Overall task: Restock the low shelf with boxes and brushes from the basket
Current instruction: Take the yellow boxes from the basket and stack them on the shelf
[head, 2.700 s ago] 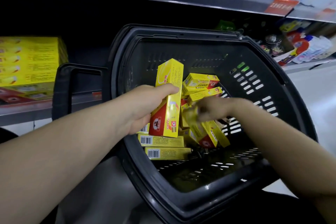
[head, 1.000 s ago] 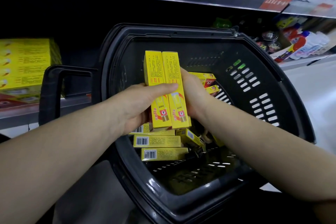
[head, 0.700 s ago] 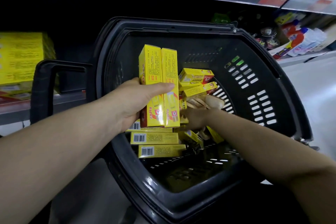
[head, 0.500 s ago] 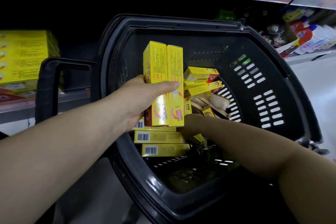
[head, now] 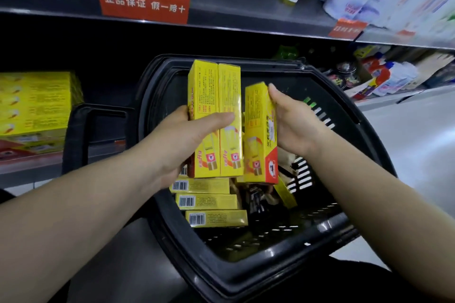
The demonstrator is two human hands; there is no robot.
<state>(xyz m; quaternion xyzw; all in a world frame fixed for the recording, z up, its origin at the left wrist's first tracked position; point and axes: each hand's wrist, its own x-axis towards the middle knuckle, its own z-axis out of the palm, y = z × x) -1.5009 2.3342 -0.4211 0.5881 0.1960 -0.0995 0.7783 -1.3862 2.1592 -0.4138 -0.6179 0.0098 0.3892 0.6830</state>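
My left hand [head: 181, 140] grips two yellow boxes [head: 215, 96] side by side, upright above the black basket [head: 246, 275]. My right hand [head: 293, 123] holds a third yellow box [head: 258, 118] upright, just to the right of the pair and nearly touching it. Three more yellow boxes [head: 209, 200] with barcodes lie stacked in the basket below. Wooden brushes [head: 261, 198] with dark bristles lie partly hidden beside them. A stack of the same yellow boxes [head: 34, 106] stands on the low shelf [head: 29, 167] at the left.
The basket's handle [head: 81, 130] stands up at its left side. An upper shelf edge [head: 246, 22] with red labels runs overhead, with bottles on it. Detergent bottles and jars [head: 384, 74] fill the low shelf at the right. Pale floor lies to the right.
My right hand came up out of the basket with a third yellow box and brought it beside the two in my left hand. The view tilted upward.
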